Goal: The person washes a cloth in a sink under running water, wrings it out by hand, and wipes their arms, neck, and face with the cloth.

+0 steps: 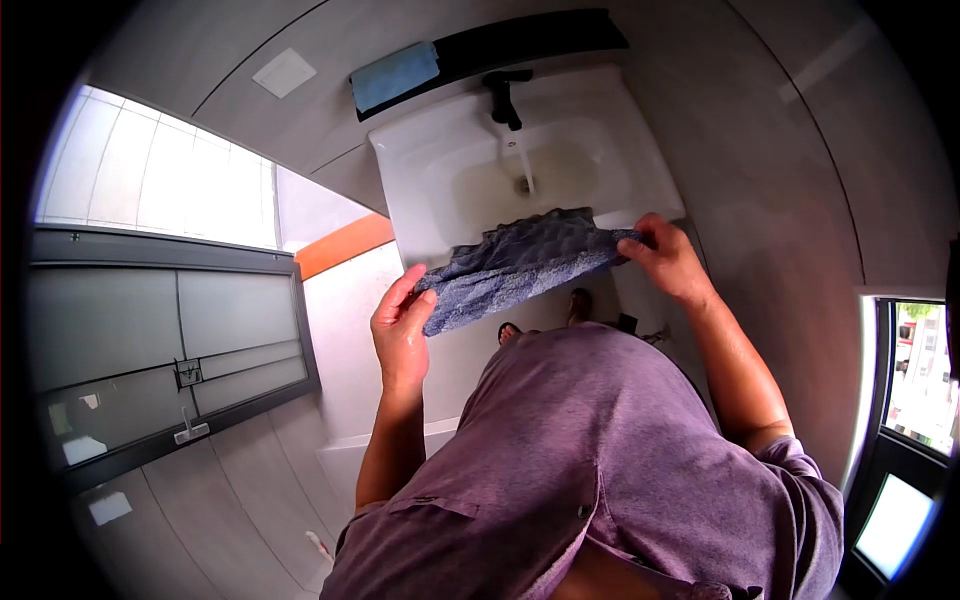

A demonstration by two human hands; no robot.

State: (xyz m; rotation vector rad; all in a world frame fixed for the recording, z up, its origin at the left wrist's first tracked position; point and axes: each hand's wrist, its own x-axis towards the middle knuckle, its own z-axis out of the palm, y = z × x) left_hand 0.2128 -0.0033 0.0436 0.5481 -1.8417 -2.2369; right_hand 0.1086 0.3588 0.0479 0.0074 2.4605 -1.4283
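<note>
Above the near edge of the sink (625, 125), one cloth (530, 265) is held, stretched lengthwise between two bare hands. It is blue-grey, with a nubbly, towel-like surface; its upper part is dark and rippled, with an uneven outline, and its lower band is paler and folded into long creases. Much of the near edge is covered from view; whether the rim is touched by the cloth cannot be told.

Left hand (402, 325): thumb and fingers clamped on the cloth's left end, near the sink's near left corner. Right hand (668, 258): thumb and fingers clamped on the cloth's right end, just beside the near right corner. A wet sheen is shown on the skin.

Sink: white, glossy, broad and rectangular, with rounded corners. Within its bowl, a thin stream of water (528, 170) is received over the round drain (523, 186); the floor of the bowl is tinged faintly yellow. At the middle of the far edge, a tap (503, 98) is mounted, black, with a flat lever.

Shelf (530, 40): long, narrow, black, set behind the far edge. At its left end a light-blue oblong (395, 77) is carried, flat-topped; its material is unclear.

Wall, left of the shelf: one plate (284, 76), white, square, smooth.

Shirt (610, 430): purple, soft woven fabric, buttoned in front, worn below the outstretched arms.
</note>
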